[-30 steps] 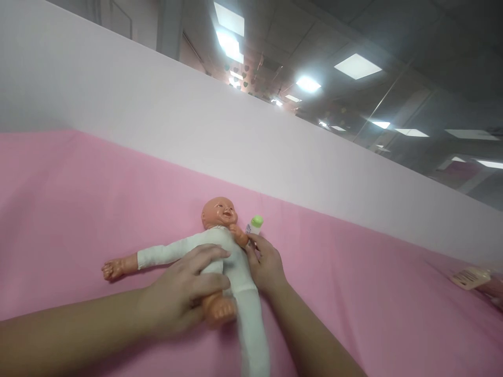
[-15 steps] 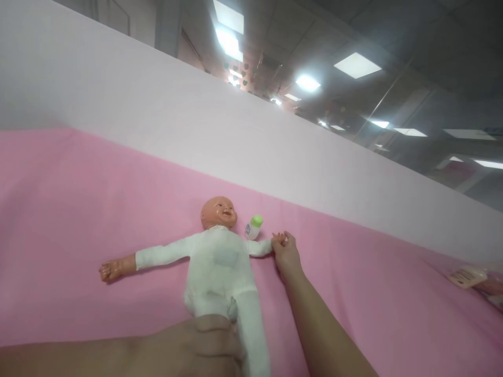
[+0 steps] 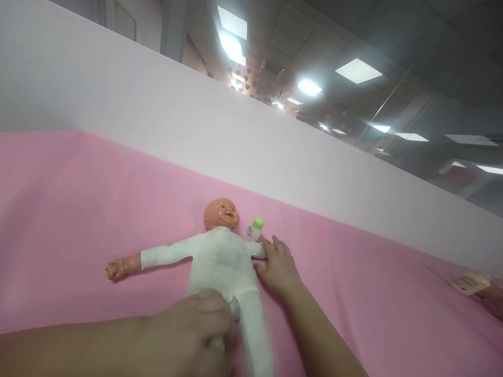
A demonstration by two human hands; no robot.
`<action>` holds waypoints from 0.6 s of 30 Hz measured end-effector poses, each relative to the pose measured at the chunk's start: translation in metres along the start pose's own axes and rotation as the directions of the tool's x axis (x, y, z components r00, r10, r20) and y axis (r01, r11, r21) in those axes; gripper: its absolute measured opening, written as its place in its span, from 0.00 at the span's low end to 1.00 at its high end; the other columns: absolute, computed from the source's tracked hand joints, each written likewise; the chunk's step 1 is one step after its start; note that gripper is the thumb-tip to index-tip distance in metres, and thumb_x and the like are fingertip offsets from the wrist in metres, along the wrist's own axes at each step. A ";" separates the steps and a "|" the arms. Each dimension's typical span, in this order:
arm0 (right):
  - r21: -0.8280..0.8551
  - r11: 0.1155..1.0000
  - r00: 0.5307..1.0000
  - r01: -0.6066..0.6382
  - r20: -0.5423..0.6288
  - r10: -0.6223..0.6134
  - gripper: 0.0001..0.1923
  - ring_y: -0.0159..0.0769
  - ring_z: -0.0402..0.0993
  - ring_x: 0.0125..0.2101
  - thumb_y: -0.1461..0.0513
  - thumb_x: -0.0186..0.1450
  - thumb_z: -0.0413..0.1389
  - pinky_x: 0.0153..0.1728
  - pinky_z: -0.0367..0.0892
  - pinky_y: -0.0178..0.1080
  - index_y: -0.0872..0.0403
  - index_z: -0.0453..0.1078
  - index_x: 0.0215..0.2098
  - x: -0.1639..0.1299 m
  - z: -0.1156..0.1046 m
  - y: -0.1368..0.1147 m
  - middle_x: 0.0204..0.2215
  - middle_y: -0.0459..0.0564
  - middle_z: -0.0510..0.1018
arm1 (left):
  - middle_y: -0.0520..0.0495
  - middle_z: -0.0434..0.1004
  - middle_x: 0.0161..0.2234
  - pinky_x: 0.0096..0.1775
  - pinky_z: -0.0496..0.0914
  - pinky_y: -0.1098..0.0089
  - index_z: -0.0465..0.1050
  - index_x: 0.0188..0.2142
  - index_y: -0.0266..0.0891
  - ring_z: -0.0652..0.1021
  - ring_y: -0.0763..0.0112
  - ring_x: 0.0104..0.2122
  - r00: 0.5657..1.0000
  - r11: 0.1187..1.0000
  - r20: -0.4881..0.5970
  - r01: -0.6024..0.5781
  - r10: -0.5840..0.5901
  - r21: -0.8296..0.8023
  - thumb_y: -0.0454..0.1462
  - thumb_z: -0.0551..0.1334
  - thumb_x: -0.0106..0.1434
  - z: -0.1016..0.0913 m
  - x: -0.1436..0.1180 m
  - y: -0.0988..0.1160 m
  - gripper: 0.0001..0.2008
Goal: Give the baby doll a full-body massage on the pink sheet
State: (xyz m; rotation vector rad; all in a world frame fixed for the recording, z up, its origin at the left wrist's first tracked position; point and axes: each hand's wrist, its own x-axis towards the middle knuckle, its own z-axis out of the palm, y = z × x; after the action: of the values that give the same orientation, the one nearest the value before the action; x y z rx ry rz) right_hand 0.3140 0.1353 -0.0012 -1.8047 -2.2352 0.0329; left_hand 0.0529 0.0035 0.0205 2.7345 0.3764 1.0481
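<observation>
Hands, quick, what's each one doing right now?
Left hand: closed around the doll's lower leg.
Right hand: open, flat over the doll's arm end, holding nothing.

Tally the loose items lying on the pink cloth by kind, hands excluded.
Doll in a white suit: 1
Small bottle with a green cap: 1
Packet with a printed label at the right edge: 1
Total: 3
</observation>
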 end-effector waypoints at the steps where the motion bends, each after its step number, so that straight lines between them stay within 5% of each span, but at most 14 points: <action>1: 0.004 0.998 0.998 0.065 0.028 -0.065 0.39 0.63 0.45 0.70 0.58 0.63 0.60 0.66 0.48 0.64 0.47 0.57 0.70 -0.004 -0.002 -0.005 0.72 0.59 0.53 | 0.43 0.72 0.36 0.42 0.71 0.60 0.71 0.36 0.43 0.72 0.60 0.36 0.999 0.999 -0.028 0.035 -0.035 -0.002 0.52 0.59 0.66 -0.001 -0.002 -0.008 0.15; 4: 0.039 0.971 0.967 0.236 0.090 -0.238 0.41 0.57 0.45 0.71 0.62 0.64 0.58 0.67 0.47 0.62 0.43 0.51 0.72 -0.016 -0.006 -0.022 0.73 0.55 0.49 | 0.43 0.73 0.38 0.43 0.70 0.61 0.72 0.40 0.41 0.73 0.61 0.38 0.956 0.961 -0.113 0.275 -0.270 0.038 0.44 0.55 0.69 -0.007 -0.008 -0.039 0.11; 9: 0.093 0.901 0.897 0.423 0.095 -0.431 0.41 0.51 0.54 0.69 0.66 0.65 0.55 0.65 0.55 0.56 0.41 0.50 0.73 -0.029 -0.003 -0.047 0.73 0.53 0.49 | 0.45 0.73 0.32 0.40 0.68 0.61 0.69 0.29 0.40 0.73 0.59 0.37 0.728 0.699 -0.179 0.685 -0.661 0.205 0.46 0.56 0.69 -0.022 -0.018 -0.088 0.16; 16: 0.130 0.818 0.808 0.560 0.136 -0.574 0.52 0.60 0.40 0.72 0.65 0.57 0.61 0.67 0.46 0.65 0.42 0.43 0.74 -0.050 -0.003 -0.071 0.75 0.54 0.38 | 0.40 0.77 0.32 0.44 0.66 0.57 0.74 0.29 0.39 0.75 0.54 0.38 0.667 0.498 -0.182 0.685 -0.723 0.531 0.48 0.49 0.71 -0.038 -0.017 -0.096 0.23; 18: 0.151 0.775 0.757 0.614 0.165 -0.632 0.54 0.66 0.33 0.72 0.62 0.55 0.64 0.67 0.43 0.68 0.40 0.44 0.74 -0.059 -0.009 -0.080 0.75 0.52 0.37 | 0.37 0.78 0.31 0.41 0.67 0.56 0.76 0.30 0.38 0.77 0.52 0.37 0.593 0.429 -0.159 0.718 -0.789 0.547 0.48 0.48 0.71 -0.040 -0.012 -0.089 0.25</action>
State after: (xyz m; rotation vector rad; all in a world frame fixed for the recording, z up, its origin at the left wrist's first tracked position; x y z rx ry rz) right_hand 0.2505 0.0595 0.0114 -0.9565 -2.8247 0.1924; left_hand 0.0027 0.0880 0.0191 2.4567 1.9682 0.5195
